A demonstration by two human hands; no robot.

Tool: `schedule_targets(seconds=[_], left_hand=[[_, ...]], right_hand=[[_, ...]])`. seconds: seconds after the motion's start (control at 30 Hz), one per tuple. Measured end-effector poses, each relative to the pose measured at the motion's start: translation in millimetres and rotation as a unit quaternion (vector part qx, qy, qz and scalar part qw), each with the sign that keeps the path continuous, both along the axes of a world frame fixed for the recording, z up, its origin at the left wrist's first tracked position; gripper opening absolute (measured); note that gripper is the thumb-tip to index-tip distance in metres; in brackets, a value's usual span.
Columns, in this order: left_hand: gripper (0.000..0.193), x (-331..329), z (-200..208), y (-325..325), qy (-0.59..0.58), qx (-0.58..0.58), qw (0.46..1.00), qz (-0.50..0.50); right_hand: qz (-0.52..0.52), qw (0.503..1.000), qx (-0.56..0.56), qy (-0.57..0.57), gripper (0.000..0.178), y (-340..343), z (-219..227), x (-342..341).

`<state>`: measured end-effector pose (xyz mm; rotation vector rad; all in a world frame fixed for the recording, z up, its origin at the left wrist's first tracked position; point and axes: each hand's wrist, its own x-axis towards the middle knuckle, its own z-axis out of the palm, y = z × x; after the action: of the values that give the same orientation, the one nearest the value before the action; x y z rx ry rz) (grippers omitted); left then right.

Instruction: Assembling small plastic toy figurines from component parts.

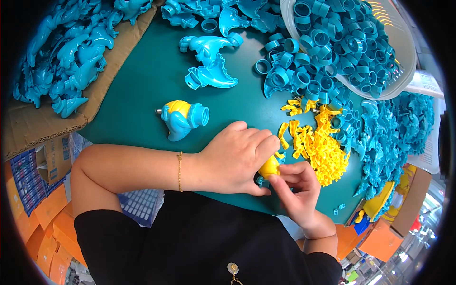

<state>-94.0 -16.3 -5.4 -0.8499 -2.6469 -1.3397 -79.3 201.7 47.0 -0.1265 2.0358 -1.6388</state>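
Observation:
My left hand point(235, 159), with a thin gold bracelet at its wrist, is wrapped round a small yellow-and-blue plastic toy part point(270, 167). My right hand point(299, 190) pinches the yellow side of that same part between thumb and fingers. Much of the piece is hidden by my hands. Left of them on the green table lies a joined blue-and-yellow toy body point(178, 115), with a round blue collar at one end and a small metal tip at the other. Farther back rest curved blue shell halves point(209, 59).
At the right lies a heap of small yellow parts point(327, 159). Blue rings fill and surround a clear tub point(406, 71) at the back right. Small blue pieces point(399, 123) are piled at the far right. A cardboard box point(109, 71) holding blue shells stands at the left.

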Motion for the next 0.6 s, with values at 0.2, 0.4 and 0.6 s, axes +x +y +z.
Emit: schedule_targets(seconds=[0.2, 0.4, 0.6], left_hand=[[0.08, -2.0, 0.7, 0.2, -0.002, -0.009, 1.0, -0.002], [0.078, -2.3, 0.9, -0.9, -0.001, -0.004, 1.0, -0.001], [0.078, -3.0, 0.5, -1.4, -0.013, -0.001, 1.0, -0.01]], right_hand=[[-0.016, 0.992, 0.012, 0.126, 0.023, -1.3, -19.2, 12.1], [0.038, 0.942, 0.079, 0.324, 0.028, -0.8, -21.6, 4.6], [0.033, 0.95, 0.06, 0.303, 0.027, 0.8, -23.3, 4.7]])
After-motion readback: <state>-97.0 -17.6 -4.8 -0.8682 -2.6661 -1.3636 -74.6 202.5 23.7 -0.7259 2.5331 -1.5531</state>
